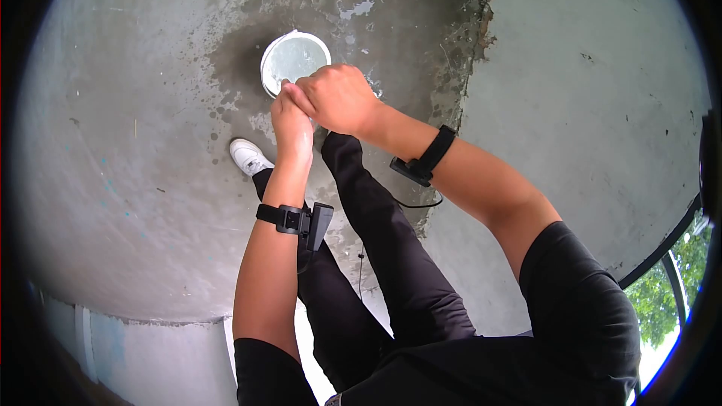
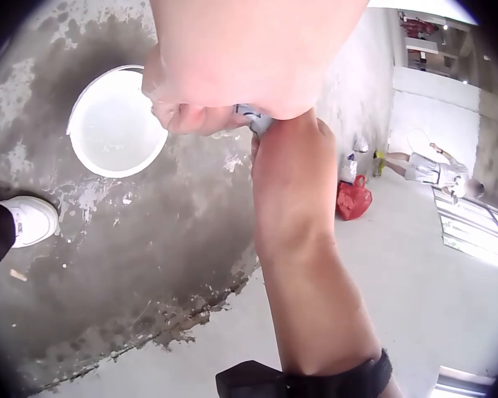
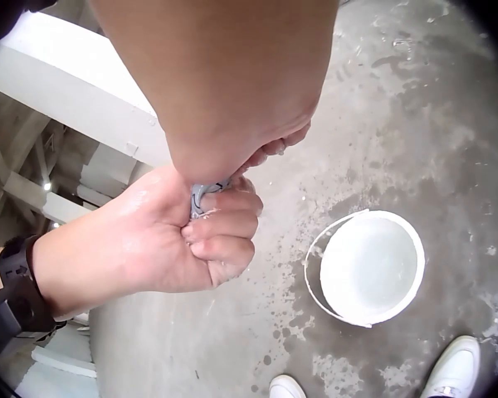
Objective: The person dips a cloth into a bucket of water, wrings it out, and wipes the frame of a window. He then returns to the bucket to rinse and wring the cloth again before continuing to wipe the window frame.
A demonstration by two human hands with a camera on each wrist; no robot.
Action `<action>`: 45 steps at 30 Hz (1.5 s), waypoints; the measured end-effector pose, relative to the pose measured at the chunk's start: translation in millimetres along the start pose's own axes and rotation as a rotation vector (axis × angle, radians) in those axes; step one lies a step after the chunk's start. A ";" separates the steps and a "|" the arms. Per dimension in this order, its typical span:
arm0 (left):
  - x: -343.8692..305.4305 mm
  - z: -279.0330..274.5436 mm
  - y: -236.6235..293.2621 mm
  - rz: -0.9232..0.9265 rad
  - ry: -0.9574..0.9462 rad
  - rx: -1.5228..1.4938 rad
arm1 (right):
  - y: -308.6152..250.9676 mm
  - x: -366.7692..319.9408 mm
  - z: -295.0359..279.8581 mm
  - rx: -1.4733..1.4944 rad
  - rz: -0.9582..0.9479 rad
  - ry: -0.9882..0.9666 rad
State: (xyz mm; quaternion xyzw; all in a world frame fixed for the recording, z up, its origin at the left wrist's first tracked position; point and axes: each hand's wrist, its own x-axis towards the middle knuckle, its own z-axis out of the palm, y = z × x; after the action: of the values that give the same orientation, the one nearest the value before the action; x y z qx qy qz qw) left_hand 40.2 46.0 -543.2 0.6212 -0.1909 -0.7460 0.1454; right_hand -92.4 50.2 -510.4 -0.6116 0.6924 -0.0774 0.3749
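Note:
Both fists are stacked against each other at the near side of a white bucket that stands on the floor with water in it. My left hand curls tightly round a crumpled, wet-looking grey-blue cloth. Pressed against it, my right hand grips the same cloth, its fingers folded in. Only a small twisted bit with dark markings shows between the two fists; the rest is hidden inside them. Skin on the left hand glistens wet. In the right wrist view the bucket's handle hangs to one side.
The concrete floor has dark wet patches around the bucket. A white shoe stands close to it. A rough broken edge borders a paler surface at right. Farther off are a red bag and another person.

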 end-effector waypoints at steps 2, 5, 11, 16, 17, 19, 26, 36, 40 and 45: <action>-2.8 -1.5 1.3 -0.074 -0.051 -0.020 | -0.8 -1.7 -1.3 0.003 -0.014 0.012; -9.3 12.6 10.5 -0.152 0.067 -0.054 | -1.2 -1.7 -3.2 0.001 -0.048 0.026; -5.1 -4.1 0.3 -0.076 -0.155 -0.101 | 1.7 -3.6 -3.3 0.056 -0.120 0.055; -30.6 9.9 14.5 -0.015 -0.130 -0.081 | 3.8 -13.9 -20.4 0.126 -0.245 0.106; -37.2 14.3 22.0 0.025 -0.080 -0.030 | 3.1 -17.2 -28.2 0.107 -0.255 0.083; -44.5 18.5 31.3 0.087 -0.026 0.116 | 5.8 -25.0 -45.6 0.085 -0.266 0.088; -96.7 -9.2 88.3 0.072 0.231 0.139 | 73.1 -130.0 -134.2 -0.227 -0.149 0.131; -255.1 -33.3 239.2 0.384 0.263 0.381 | 89.7 -430.0 -235.4 -0.404 0.530 0.141; -290.4 -44.2 288.5 0.416 0.182 0.313 | 57.7 -529.9 -222.5 -0.283 0.738 0.308; -334.6 -53.3 310.0 0.397 0.044 0.192 | -6.2 -628.5 -150.6 -0.077 1.027 0.582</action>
State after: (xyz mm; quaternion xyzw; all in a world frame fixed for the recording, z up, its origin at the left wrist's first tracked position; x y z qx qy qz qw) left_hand 148.5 -81.9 -115.6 0.5985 -0.3762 -0.6676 0.2336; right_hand -198.3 564.6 -133.7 -0.1648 0.9765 -0.0256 0.1365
